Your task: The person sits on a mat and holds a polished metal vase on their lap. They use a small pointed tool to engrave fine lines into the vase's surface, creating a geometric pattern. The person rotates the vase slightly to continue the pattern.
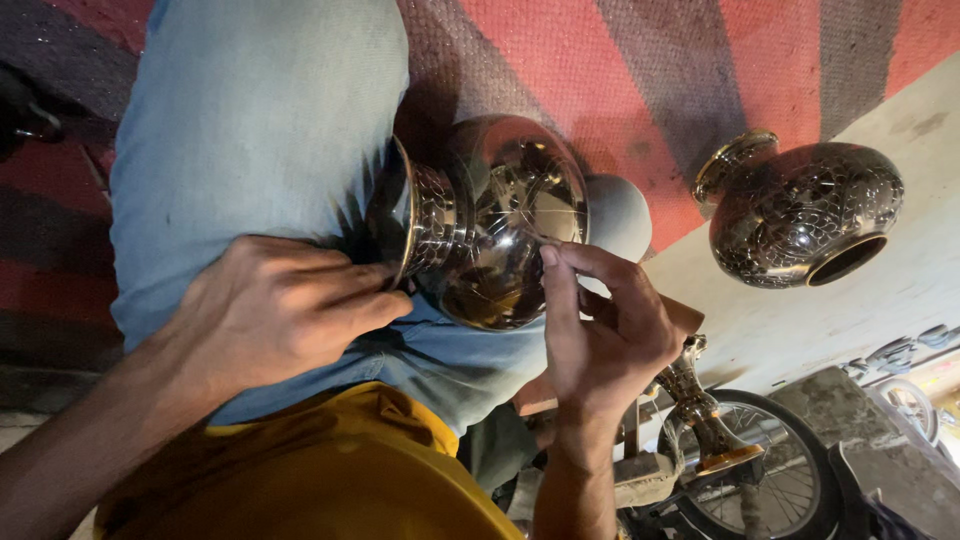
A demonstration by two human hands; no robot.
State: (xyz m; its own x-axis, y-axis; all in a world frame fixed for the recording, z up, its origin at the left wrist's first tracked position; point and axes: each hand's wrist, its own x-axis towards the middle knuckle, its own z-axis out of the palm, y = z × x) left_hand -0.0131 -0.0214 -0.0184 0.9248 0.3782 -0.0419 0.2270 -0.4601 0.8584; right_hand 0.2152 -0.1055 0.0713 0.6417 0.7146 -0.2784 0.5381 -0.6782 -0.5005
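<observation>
Resting on the person's lap, a shiny metal vase lies on its side across the blue jeans. The left hand grips its flared rim, fingers curled against the neck. The right hand presses a thumb and fingertips on the round belly; whether it pinches a tool I cannot tell. A second vase, dark and patterned, lies near the edge of a pale slab, well apart. A wheel shows below the right wrist.
</observation>
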